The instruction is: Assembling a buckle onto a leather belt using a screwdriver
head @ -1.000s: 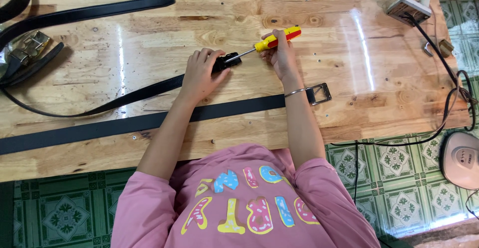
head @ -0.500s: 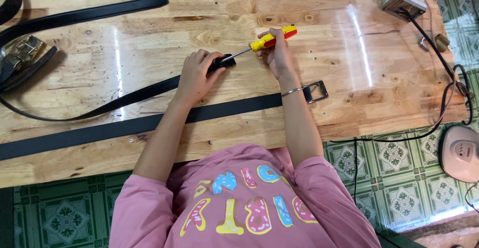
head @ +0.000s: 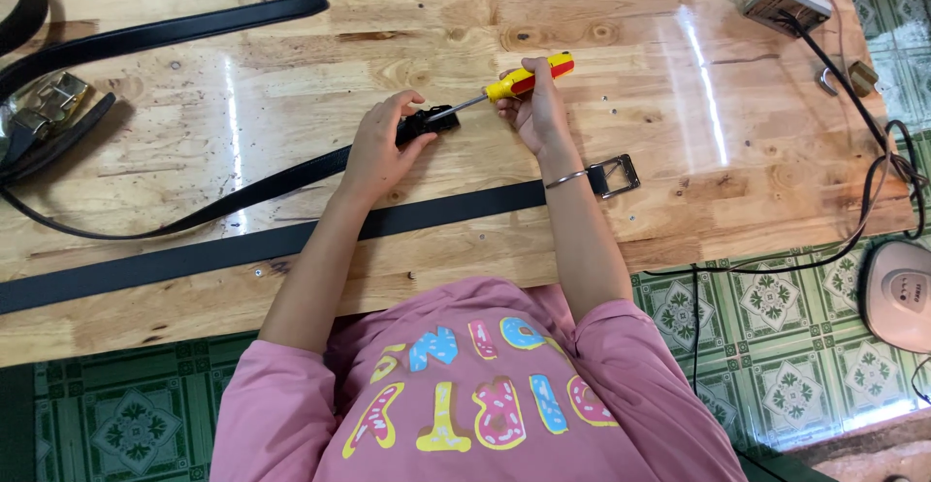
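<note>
The worktop (head: pixel 601 46) is carrying a black belt (head: pixel 242 191) running toward its middle. The left hand (head: pixel 373 147) is pinching the belt's end (head: pixel 427 123) there. The right hand (head: pixel 533 104) is gripping a yellow screwdriver (head: pixel 519 80), its tip touching that end.

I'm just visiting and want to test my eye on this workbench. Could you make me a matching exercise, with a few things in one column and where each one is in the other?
Things:
1. screwdriver
2. black buckle end of the belt
3. metal frame buckle
4. white power adapter

Places:
A. far right corner of the wooden table
B. held in the right hand
C. pinned under the left hand
D. at the end of the flat strap beside the right wrist

Pairs: 1-B, 2-C, 3-D, 4-A
</note>
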